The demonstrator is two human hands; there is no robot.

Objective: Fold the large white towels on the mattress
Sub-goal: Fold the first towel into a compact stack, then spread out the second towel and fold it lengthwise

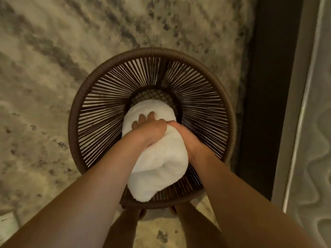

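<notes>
Looking straight down now into a round brown basket, with a coiled rim, thin cords fanning down its walls and a lattice weave at the bottom. The white towel is in there, a thick, soft terry bundle rolled into a fat cylinder. Its long axis runs away from the person and tips downward: the far end is low in the basket, and the near, rounded end lies by the near rim.

The left hand is draped across the top of the roll, its fingers splayed and curling over the far side, grasping the towel. The right hand clamps the roll's right flank with its thumb laid over the top. Its other fingers are tucked out of sight beneath the cloth.

The basket sits on a shaggy cream rug mottled with grey. To the right runs a dark strip of floor, then the mattress, pale, with wavy quilting and a piped edge.
</notes>
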